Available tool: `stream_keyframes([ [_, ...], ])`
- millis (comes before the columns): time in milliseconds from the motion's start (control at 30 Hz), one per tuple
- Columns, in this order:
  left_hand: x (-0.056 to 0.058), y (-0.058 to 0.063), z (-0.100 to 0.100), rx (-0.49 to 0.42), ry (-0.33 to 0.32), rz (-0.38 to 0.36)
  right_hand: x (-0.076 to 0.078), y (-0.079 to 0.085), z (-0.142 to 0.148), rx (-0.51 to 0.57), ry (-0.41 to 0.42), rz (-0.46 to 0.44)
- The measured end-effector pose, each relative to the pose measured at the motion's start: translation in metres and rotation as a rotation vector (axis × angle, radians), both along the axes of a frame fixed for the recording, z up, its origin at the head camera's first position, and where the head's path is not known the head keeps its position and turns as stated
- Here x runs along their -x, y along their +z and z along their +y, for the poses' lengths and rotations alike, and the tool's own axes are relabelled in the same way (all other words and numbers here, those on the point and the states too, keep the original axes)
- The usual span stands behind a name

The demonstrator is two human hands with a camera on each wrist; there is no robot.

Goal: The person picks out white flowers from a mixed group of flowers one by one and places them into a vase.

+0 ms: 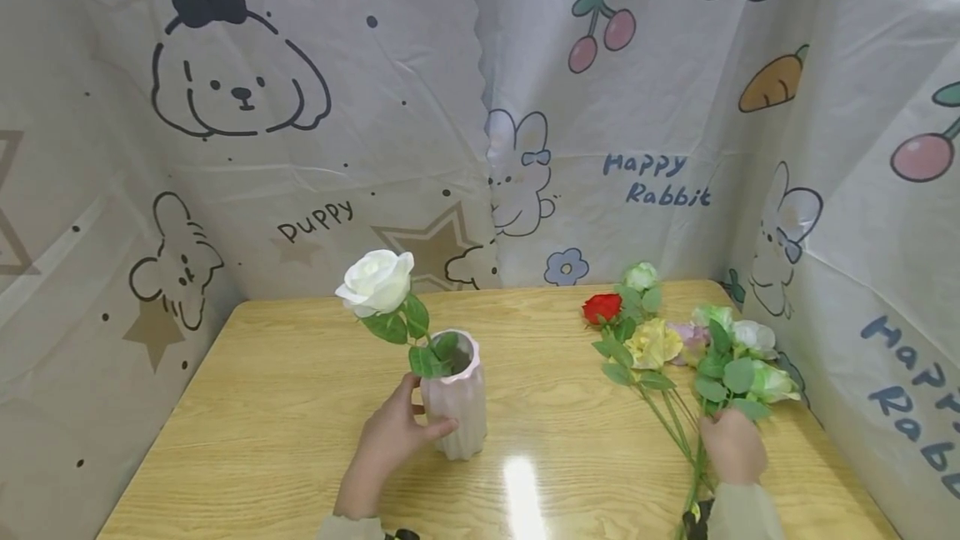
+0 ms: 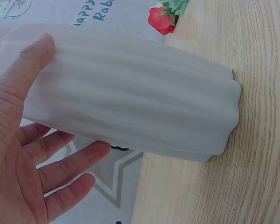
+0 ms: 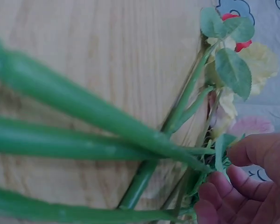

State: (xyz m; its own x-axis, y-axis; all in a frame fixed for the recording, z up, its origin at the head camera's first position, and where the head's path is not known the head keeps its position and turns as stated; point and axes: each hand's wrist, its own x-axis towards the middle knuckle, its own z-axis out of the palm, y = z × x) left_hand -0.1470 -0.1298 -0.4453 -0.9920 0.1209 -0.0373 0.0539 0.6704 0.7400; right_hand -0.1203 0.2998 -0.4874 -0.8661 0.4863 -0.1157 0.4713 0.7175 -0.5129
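A pale ribbed vase [image 1: 459, 419] stands on the table, with a white rose [image 1: 377, 283] leaning out of it to the left. My left hand [image 1: 393, 433] holds the vase from its left side; in the left wrist view the thumb [image 2: 39, 51] lies across it and the other fingers reach round the far side. At the right, my right hand [image 1: 735, 446] pinches a green flower stem [image 3: 177, 151] just below the leaves. Green-white blooms [image 1: 768, 382] lie just beyond that hand. Its fingertips are partly hidden among the leaves in the right wrist view.
Beside the right hand lie a red rose [image 1: 602, 307], a yellow flower [image 1: 655, 343], a pinkish-purple flower [image 1: 690, 342] and a pale green bloom [image 1: 641, 276], stems crossing toward the front. Printed cloth [image 1: 420, 132] hangs behind and beside the wooden table [image 1: 300, 407].
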Motion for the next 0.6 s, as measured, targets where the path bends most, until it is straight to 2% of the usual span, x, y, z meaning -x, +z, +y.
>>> stream_keyframes([
  [167,0.0,0.0,0.0,-0.003,-0.001,-0.006,-0.005,-0.006,0.003,0.003,0.024,-0.011],
  [433,0.0,0.001,0.0,-0.01,-0.005,0.005,-0.004,-0.012,0.008,0.03,0.012,-0.072],
  [600,0.0,0.0,-0.001,-0.013,-0.005,0.001,-0.002,-0.011,0.011,-0.006,0.074,-0.044],
])
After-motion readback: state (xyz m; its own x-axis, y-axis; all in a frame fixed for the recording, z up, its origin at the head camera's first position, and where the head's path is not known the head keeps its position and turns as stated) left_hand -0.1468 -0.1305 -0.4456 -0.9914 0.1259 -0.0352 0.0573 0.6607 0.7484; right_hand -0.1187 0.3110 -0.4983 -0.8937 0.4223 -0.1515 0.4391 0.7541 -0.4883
